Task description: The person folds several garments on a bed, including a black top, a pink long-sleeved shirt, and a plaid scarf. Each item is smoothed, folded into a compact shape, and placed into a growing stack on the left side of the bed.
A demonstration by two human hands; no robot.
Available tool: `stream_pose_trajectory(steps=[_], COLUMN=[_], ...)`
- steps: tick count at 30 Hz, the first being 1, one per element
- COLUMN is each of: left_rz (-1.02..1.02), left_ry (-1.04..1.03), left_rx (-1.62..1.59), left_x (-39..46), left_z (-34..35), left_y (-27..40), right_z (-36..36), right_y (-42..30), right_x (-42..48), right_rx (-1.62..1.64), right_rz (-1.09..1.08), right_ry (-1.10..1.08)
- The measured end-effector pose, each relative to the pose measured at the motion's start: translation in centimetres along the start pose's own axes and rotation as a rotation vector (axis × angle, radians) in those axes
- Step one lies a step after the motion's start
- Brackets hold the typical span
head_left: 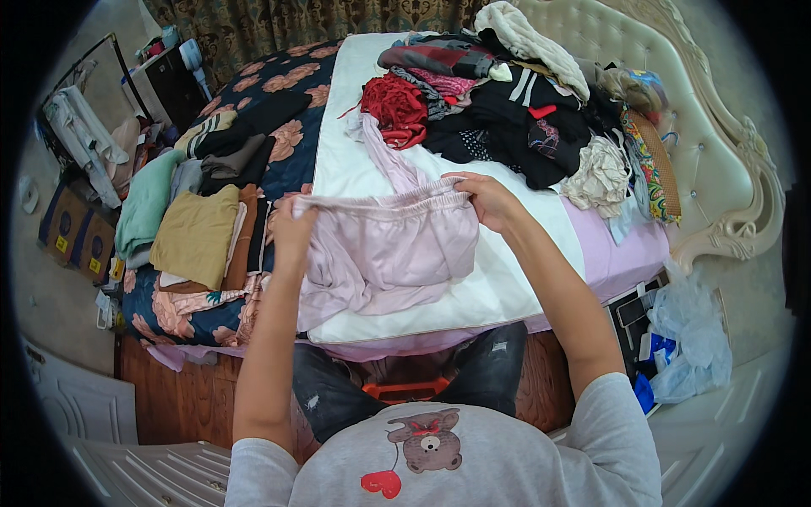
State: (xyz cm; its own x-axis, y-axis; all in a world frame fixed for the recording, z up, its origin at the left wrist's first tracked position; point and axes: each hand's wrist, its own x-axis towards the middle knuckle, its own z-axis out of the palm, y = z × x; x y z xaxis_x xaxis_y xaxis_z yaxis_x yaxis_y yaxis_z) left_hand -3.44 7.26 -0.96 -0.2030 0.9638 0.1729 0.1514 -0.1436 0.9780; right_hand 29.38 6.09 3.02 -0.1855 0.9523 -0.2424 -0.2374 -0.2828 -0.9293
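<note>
Pale pink trousers (pixel 405 247) with a gathered elastic waistband are stretched between my two hands above the white mattress pad (pixel 513 295). My left hand (pixel 293 231) grips one end of the waistband. The other end is pinched in my right hand (pixel 485 199), thumb on top. Below the band the cloth hangs in loose folds and rests on the pad. A pale pink strip of cloth (pixel 391 152) runs from behind the waistband to a red crumpled garment (pixel 396 111); whether it belongs to the trousers I cannot tell.
A heap of mixed clothes (pixel 500 120) lies toward the padded headboard (pixel 690 158). Folded garments, with a tan one (pixel 193 237) and a mint green one (pixel 147 199), sit on the floral bedcover (pixel 215 323) at left. Plastic bags (pixel 687 336) top a nightstand at right.
</note>
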Motion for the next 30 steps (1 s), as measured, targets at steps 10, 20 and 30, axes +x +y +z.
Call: stream_pose_trajectory(steps=[10,20,30], left_rz=[0.386,0.522,0.515], left_ry=[-1.835,-1.831,-1.904], left_rx=[-0.650,-0.568,-0.530], left_x=[-22.6,-25.0,-23.7], left_z=[6.6,6.0,5.6], left_y=[19.3,20.3,20.7], right_z=[-10.1,-8.3,-9.9], right_y=[15.1,13.9,16.0], right_x=[7.0,4.2,5.0], right_rx=[-0.019,0.058,0.048], right_rz=[0.082,-0.049,-0.066], right_ry=[0.374,0.295,0.316])
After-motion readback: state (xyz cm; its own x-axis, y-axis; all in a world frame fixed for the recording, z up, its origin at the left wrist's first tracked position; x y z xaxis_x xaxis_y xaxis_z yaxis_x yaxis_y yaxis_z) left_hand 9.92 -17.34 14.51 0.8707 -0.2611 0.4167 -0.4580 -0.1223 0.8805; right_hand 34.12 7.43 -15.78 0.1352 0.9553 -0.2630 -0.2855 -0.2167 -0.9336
